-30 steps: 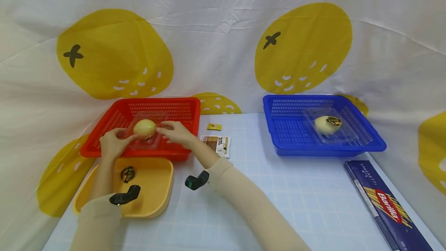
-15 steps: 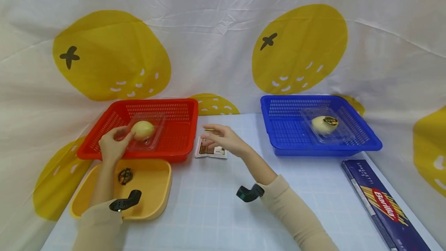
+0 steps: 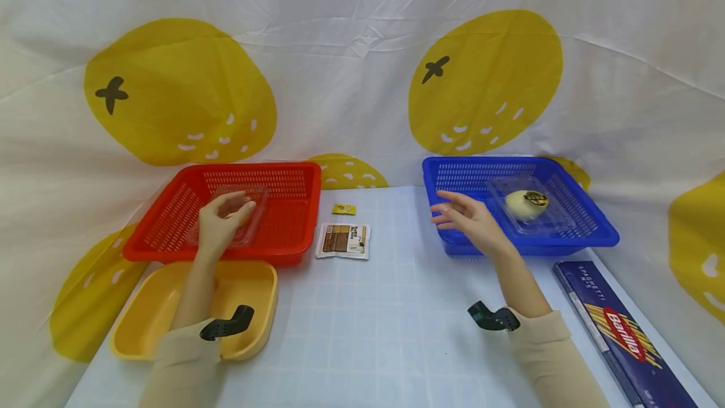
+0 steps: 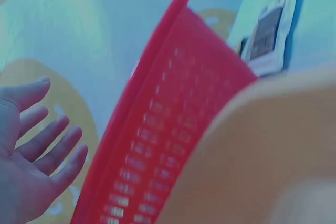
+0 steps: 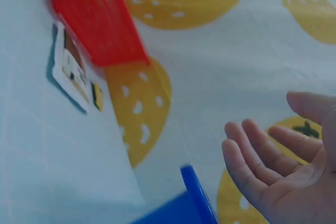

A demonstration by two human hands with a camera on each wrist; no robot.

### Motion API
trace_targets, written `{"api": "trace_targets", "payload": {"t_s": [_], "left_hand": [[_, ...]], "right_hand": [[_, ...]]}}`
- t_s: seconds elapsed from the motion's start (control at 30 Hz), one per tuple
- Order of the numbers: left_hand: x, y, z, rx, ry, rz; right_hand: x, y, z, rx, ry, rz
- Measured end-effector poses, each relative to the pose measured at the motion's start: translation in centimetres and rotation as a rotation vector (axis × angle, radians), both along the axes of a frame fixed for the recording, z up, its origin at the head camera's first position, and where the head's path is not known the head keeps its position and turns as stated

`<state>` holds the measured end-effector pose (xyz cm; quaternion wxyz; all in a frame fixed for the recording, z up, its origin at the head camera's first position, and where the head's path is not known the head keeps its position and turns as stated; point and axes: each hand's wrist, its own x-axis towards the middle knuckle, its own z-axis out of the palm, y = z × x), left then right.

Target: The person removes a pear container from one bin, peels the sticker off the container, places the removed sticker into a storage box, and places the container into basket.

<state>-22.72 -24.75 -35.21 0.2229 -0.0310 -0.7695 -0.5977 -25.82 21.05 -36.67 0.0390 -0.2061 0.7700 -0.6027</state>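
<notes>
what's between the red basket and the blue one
A small yellow packet and a larger white-and-brown packet lie there, both nearer the red basket; bare tablecloth stretches on to the blue basket. The head view shows it.

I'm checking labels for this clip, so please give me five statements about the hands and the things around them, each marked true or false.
1. The left hand holds nothing. True.
2. The white packet lies inside the red basket. False: the white packet lies on the table, between the two baskets.
3. A pale round item is in the blue basket. True.
4. The right hand grips the spaghetti box. False: the right hand holds nothing.
5. The yellow tray stands nearer the person than the red basket. True.
</notes>
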Motion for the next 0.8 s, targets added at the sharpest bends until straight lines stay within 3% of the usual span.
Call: {"api": "trace_targets", "payload": {"t_s": [0.1,0.23,0.3,0.47,0.63,0.73,0.8], "left_hand": [[-0.5,1.6,0.2,-0.004,-0.006,-0.039],[-1.7,3.5,-0.3,0.064,-0.043,-0.12],[-2.6,4.2,-0.9,0.104,-0.064,-0.154],[-4.4,6.2,-2.2,0.08,-0.088,-0.178],[-5.6,9.1,-2.7,0.088,-0.077,-0.229],[-6.3,11.1,-2.8,0.09,-0.074,-0.274],[-6.7,12.5,-2.9,0.083,-0.076,-0.301]], "right_hand": [[0.1,3.2,0.1,-0.006,0.028,-0.091],[0.2,7.2,0.0,-0.039,0.037,-0.206],[0.1,9.1,-0.2,-0.105,0.023,-0.234],[-0.5,13.3,-0.9,-0.236,-0.031,-0.272],[-1.4,17.0,-2.4,-0.234,-0.062,-0.37],[-2.1,18.6,-3.3,-0.17,-0.04,-0.451],[-2.6,19.4,-3.9,-0.206,-0.029,-0.489]]}}
